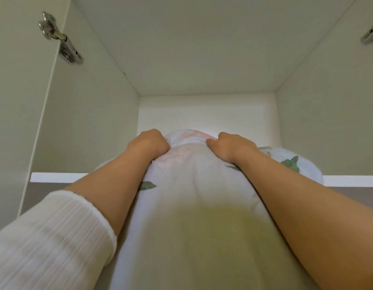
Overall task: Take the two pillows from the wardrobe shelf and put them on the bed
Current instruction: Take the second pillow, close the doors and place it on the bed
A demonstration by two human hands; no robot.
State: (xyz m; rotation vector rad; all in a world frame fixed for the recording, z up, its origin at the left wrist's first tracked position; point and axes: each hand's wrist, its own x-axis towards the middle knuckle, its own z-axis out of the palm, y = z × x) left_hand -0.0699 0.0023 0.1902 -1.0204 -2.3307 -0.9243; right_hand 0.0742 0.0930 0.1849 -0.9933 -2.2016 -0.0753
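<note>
The view looks up into a top compartment of a white wardrobe, and both arms reach up into it. The left hand (149,144) is closed on the cover of a pillow (192,201), near the pillow's far end, with the fingers curled into the fabric. The right hand (231,146) grips the same pillow on the other side, also with curled fingers. The fabric is bunched up between the two hands.

The pillow is white, with a faint pink flower print and some green leaves. Its far end is on the wardrobe shelf (56,177). The rest of it comes over the front edge of the shelf and down between the two forearms, toward the camera.

Behind the right forearm, on the shelf, there is more leaf-print fabric (290,164). I cannot tell if this is a second pillow or a part of the first one.

The left arm wears a white ribbed sleeve (49,237) that ends partway along the forearm, and the right forearm is bare. A metal hinge (62,40) sits at the left wall, where the open door (14,91) joins it. A part of another hinge (371,34) shows at the upper right edge.
</note>
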